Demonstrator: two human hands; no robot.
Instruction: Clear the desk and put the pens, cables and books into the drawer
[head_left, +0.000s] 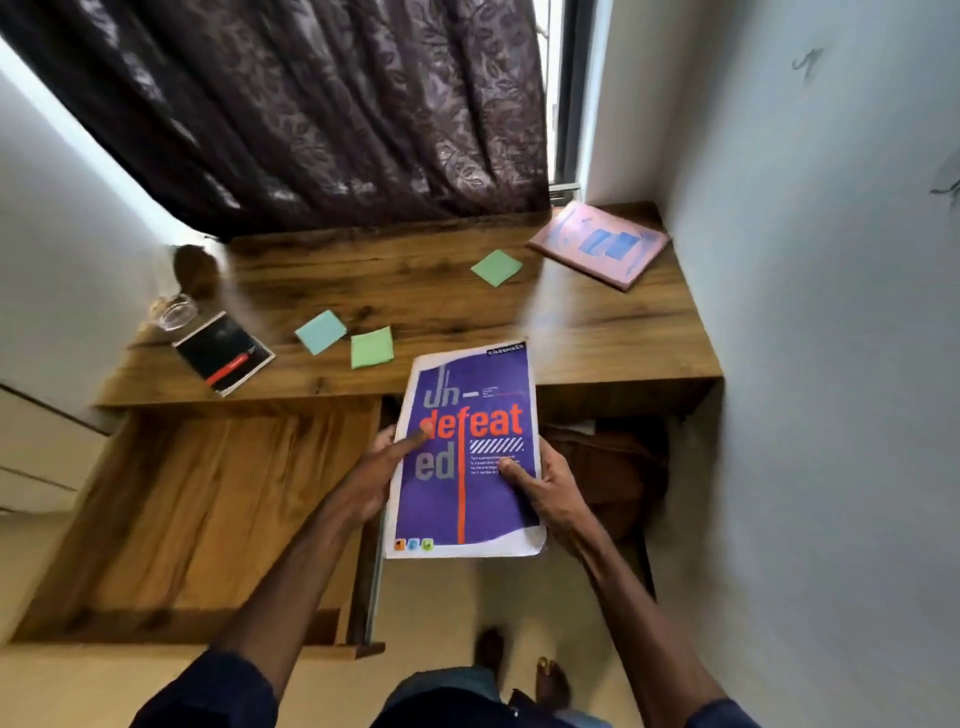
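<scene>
I hold a purple notebook (467, 457) with orange lettering in both hands, in front of the desk's front edge and to the right of the drawer. My left hand (382, 473) grips its left edge with the thumb on the cover. My right hand (540, 491) grips its right edge, thumb on top. The wooden drawer (197, 514) is pulled out wide at the lower left, and its inside shows bare wood. A pink notebook (600, 243) lies at the desk's far right corner. A black booklet (224, 353) lies at the desk's left front.
Three sticky-note pads lie on the wooden desk (597, 343): green (496, 267), blue (320, 331), green (372, 347). A glass ashtray (175, 310) sits at the left end. A brown bag (605, 478) sits under the desk. A dark curtain (311, 114) hangs behind; a wall stands close on the right.
</scene>
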